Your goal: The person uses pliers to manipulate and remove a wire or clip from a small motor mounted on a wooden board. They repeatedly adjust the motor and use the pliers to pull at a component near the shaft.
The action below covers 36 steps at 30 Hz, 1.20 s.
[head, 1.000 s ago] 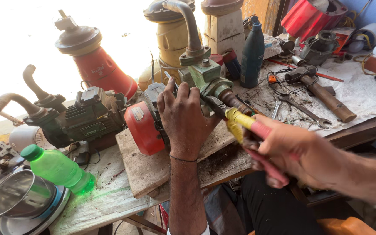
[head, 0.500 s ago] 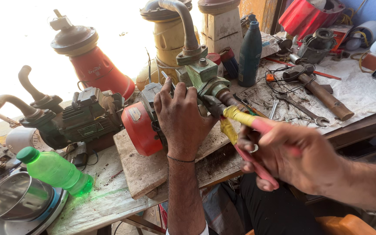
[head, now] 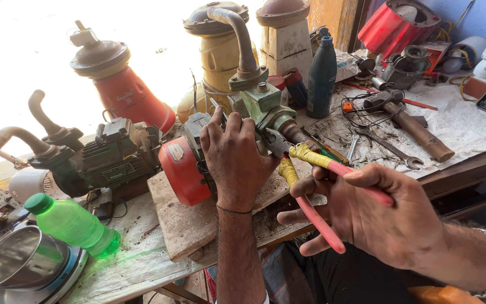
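Observation:
A small water pump with an orange end cover (head: 181, 171) and a green pump head (head: 262, 104) lies on a wooden board (head: 184, 225) at the bench's front. My left hand (head: 234, 160) presses down on the pump's body, fingers spread over the top. My right hand (head: 381, 214) grips pliers with pink and yellow handles (head: 316, 186). The pliers' jaws (head: 277, 143) bite at the pump's side, just below the green head. A curved grey pipe (head: 237, 34) rises from the head.
A dark pump (head: 111, 155) with bent pipes sits left. A green plastic bottle (head: 74, 225) and steel bowls (head: 15, 264) lie at front left. Orange and yellow motor housings stand behind. A blue bottle (head: 322, 70), hammer (head: 414, 126), spanners and wires cover the right.
My right hand has opened the pliers' handles slightly and shifted a little right and down. My left hand stays on the pump.

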Tool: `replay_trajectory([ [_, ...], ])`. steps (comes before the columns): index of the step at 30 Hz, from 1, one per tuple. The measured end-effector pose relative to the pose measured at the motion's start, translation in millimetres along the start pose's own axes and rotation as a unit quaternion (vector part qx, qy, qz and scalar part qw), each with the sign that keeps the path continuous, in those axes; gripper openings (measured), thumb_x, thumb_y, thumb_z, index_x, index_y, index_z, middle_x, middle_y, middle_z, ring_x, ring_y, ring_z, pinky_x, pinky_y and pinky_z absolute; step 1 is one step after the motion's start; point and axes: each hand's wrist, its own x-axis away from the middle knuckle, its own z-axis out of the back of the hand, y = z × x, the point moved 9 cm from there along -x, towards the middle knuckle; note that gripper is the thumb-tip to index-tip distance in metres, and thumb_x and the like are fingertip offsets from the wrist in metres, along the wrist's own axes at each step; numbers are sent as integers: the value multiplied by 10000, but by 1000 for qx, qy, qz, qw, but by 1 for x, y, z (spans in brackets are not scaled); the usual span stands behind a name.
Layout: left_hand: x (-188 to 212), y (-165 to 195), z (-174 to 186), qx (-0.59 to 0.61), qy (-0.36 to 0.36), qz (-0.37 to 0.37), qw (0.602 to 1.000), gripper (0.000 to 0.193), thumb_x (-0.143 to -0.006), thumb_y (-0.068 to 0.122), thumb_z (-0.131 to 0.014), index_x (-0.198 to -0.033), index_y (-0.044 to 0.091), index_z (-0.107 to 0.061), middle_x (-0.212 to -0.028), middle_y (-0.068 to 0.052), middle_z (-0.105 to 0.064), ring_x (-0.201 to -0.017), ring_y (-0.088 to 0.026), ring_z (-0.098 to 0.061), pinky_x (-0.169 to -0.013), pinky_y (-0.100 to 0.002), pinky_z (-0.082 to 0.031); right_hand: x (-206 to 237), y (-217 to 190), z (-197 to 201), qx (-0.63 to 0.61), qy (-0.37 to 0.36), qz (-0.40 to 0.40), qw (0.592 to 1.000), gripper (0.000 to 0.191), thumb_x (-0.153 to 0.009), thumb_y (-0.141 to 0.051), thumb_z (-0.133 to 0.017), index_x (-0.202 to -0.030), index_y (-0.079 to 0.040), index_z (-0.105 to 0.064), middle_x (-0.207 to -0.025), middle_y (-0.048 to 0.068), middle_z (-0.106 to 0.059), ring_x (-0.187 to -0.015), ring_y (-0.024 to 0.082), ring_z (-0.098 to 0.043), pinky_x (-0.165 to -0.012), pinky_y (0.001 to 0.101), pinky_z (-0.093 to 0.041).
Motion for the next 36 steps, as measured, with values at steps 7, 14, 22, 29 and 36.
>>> replay_trajectory([
  [7, 2, 0, 0, 20, 9, -1, 1000, 624, -593, 501, -936, -928, 22, -719, -1108, -146, -661, -1306, -416, -504, -1086, -551, -355, 8, -1, 39, 74, 14, -50, 996, 520, -997, -197, -535, -1381, 78, -317, -1036, 272, -552, -754, 298, -608, -615, 408, -574],
  [14, 0, -3, -8, -6, -8, 5, 1000, 803, -559, 692, -911, -944, 9, -735, -1177, -166, -679, -1315, -422, -486, -1079, -558, -356, 23, -24, 79, 521, 131, -135, 833, 533, -883, -232, -608, -1297, 10, -376, -867, 208, -554, -612, 216, -591, -524, 342, -529],
  [22, 2, -4, -5, 7, 3, 0, 1000, 800, -581, 655, -920, -997, -3, -737, -1145, -153, -680, -1298, -418, -494, -1092, -569, -349, 11, -9, 48, 185, 42, -51, 981, 722, -909, -193, -605, -1505, 74, -299, -1347, 286, -562, -876, 262, -604, -791, 402, -552],
  [29, 4, -3, -4, -3, 13, -5, 1000, 652, -624, 541, -922, -984, 34, -730, -1176, -140, -668, -1311, -403, -489, -1109, -559, -347, 5, -14, 41, 81, 11, -46, 996, 640, -921, -244, -569, -1426, 73, -339, -1236, 264, -584, -999, 312, -709, -738, 454, -636],
  [36, 2, -4, -5, 7, 0, 2, 1000, 693, -602, 577, -921, -967, 22, -722, -1156, -140, -668, -1311, -412, -482, -1100, -563, -343, 16, -6, 105, 525, 230, -260, 777, 681, -904, -73, -688, -1441, -93, -271, -997, 488, -540, -641, 500, -536, -549, 537, -511],
])
